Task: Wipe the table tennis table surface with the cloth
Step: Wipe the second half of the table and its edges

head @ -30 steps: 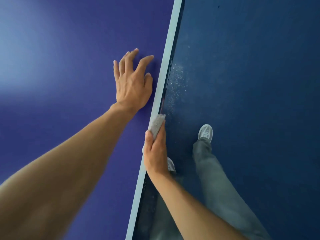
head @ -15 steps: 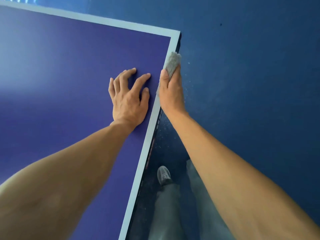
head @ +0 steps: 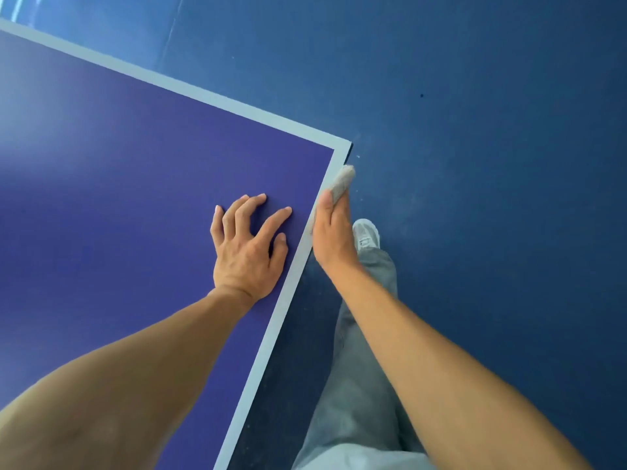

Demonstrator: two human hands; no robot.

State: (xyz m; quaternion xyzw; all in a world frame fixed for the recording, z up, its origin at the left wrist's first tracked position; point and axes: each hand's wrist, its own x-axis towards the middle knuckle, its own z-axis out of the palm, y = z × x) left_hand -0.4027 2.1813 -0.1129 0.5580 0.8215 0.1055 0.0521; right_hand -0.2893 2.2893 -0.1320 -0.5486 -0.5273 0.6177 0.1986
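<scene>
Right hand [head: 334, 239] holds cloth [head: 342, 183] against table [head: 288, 286] edge; left hand [head: 246, 252] touches table.

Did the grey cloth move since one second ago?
Yes. The grey cloth, in the right hand, slid along the blue table's pale edge toward its corner.

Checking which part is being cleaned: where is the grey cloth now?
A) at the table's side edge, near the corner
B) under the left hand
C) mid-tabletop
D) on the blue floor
A: the right hand grips the rolled grey cloth against the pale-bordered side edge of the purple table tennis table, just short of its corner.
</scene>
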